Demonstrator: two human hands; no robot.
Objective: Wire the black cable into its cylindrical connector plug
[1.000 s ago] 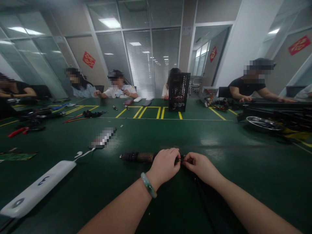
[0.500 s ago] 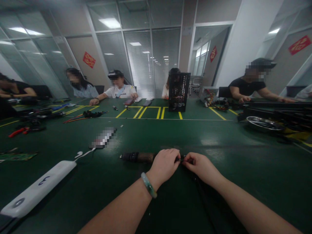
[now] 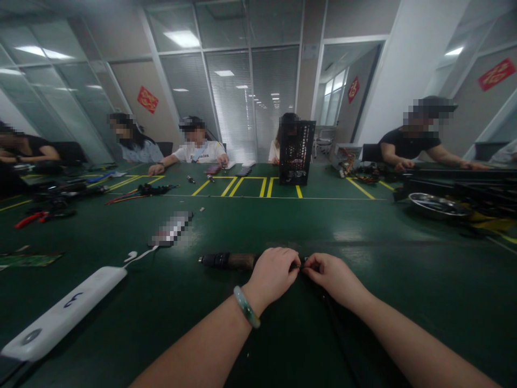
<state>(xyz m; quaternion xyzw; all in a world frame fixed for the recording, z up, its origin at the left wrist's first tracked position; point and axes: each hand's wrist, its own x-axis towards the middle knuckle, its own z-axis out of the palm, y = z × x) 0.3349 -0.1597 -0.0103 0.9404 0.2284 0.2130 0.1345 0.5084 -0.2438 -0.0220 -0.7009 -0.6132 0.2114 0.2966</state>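
A dark, brown-bodied electric screwdriver lies sideways on the green table, its tip pointing left. My left hand is closed over its rear part, with a green bangle on the wrist. Close beside it, almost touching, my right hand pinches at the end of a black cable. That cable runs from beneath the right fingers towards the table's near edge. Whatever small part sits between the fingertips of both hands is mostly hidden by them.
A white power strip lies at left, near a phone on a white cord. Further left are red-handled pliers and a green circuit board. A black computer case stands ahead; another case lies right. Several people sit around.
My hands stay at the tool's rear end, with only a slight shift of the fingertips. The screwdriver and the table things have not moved.
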